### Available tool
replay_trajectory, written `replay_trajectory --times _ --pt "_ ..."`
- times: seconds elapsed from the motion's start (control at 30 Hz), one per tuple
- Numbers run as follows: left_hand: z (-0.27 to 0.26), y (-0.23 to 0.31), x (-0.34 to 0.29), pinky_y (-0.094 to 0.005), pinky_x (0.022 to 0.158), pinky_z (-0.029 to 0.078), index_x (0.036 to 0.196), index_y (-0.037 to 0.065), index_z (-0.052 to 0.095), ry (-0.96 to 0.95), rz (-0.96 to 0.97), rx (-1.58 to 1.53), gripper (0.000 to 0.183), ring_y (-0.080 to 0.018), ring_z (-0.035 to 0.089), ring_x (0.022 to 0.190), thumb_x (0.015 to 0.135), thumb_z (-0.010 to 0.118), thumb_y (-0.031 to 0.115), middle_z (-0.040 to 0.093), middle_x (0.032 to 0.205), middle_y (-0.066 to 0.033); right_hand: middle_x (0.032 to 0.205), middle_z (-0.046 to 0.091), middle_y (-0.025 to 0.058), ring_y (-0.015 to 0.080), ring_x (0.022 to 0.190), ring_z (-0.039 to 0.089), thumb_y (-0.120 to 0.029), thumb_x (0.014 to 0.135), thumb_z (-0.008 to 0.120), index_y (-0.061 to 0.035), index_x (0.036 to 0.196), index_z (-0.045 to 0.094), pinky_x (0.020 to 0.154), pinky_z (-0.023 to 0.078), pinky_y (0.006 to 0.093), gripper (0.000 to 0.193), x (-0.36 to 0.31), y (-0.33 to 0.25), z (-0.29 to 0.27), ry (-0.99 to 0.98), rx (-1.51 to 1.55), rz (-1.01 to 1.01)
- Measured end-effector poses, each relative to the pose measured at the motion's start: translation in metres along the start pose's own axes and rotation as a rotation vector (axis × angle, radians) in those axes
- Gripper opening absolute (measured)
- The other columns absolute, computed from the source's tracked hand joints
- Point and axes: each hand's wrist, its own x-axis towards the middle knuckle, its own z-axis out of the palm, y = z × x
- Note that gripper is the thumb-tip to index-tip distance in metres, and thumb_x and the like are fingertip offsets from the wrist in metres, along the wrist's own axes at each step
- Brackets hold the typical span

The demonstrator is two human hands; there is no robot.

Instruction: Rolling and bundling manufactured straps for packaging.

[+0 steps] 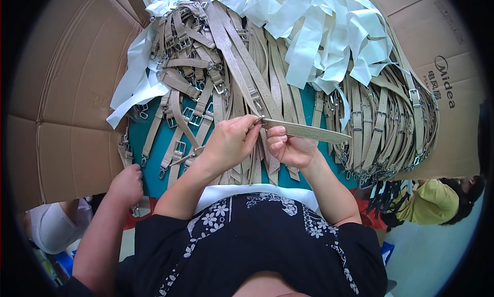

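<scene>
Over the near edge of the pile, both my hands hold one beige strap [309, 131] with a pointed end that reaches to the right. My left hand [231, 140] is closed, pinching the strap by a small metal fitting, perhaps its buckle. Close beside it, my right hand [290, 147] curls its fingers under the strap, with the thumb against it. Part of the fitting is hidden by my fingers. Beneath and beyond lie many beige straps [267, 75], some long and flat. A tangle of straps with silver buckles and snap hooks [193, 50] sits left of them.
White strips of material [314, 34] cover the back of the green tabletop [146, 137]. Bundled buckled straps [381, 117] lie at right. Cardboard walls [82, 91] rise on both sides. Another person's hand [128, 184] is near the left edge; a person in yellow [429, 202] is at right.
</scene>
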Motion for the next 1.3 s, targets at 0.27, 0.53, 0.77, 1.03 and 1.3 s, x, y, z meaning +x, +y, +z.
replay_trajectory --times 0.27,0.53,0.77,1.03,1.3 --pt "0.007 -0.006 0.001 -0.0359 0.058 0.045 0.085 -0.002 0.054 -0.046 -0.088 -0.199 0.012 -0.0316 0.057 0.065 0.085 0.049 0.009 0.057 0.072 -0.0177 0.074 0.053 -0.0001 0.0073 0.061 0.048 -0.015 0.092 0.046 0.0017 0.111 0.048 0.058 0.041 0.02 0.026 0.016 0.028 0.01 0.209 -0.979 -0.597" --pt "0.013 -0.04 0.001 -0.0213 0.068 0.04 0.125 0.008 0.022 -0.112 -0.438 -0.767 0.043 -0.0077 0.048 0.077 0.095 0.032 0.039 0.05 0.09 -0.0042 0.072 0.054 -0.0028 0.005 0.062 0.051 -0.012 0.08 0.065 0.0003 0.081 0.064 0.057 0.044 0.021 0.013 0.036 0.017 0.018 0.347 -1.225 -0.727" --pt "-0.004 -0.021 -0.019 -0.0241 0.061 0.039 0.099 0.004 0.051 0.135 -0.159 0.121 0.032 -0.0093 0.045 0.071 0.079 0.066 0.026 0.047 0.082 -0.0026 0.076 0.063 0.0023 0.0077 0.066 0.058 -0.018 0.084 0.061 -0.0037 0.085 0.062 0.06 0.046 0.0229 0.014 0.061 -0.004 0.008 0.388 -1.101 -0.788" --pt "-0.048 -0.012 -0.008 -0.0209 0.055 0.047 0.079 -0.001 0.064 -0.158 -0.251 -0.522 0.009 -0.0085 0.058 0.063 0.07 0.069 -0.002 0.06 0.07 -0.003 0.066 0.058 0.0008 0.006 0.056 0.051 -0.02 0.081 0.064 -0.003 0.076 0.06 0.053 0.042 0.0196 0.018 0.065 -0.009 0.025 0.291 -1.188 -0.669" --pt "-0.062 -0.026 0.031 -0.0186 0.049 0.041 0.07 0.001 0.063 -0.012 -0.257 -0.404 0.014 -0.0028 0.051 0.056 0.071 0.073 0.01 0.058 0.06 0.0012 0.074 0.06 0.0014 0.0084 0.063 0.056 -0.021 0.084 0.06 -0.0066 0.078 0.057 0.058 0.047 0.0222 0.016 0.059 -0.003 0.033 0.28 -1.178 -0.488"
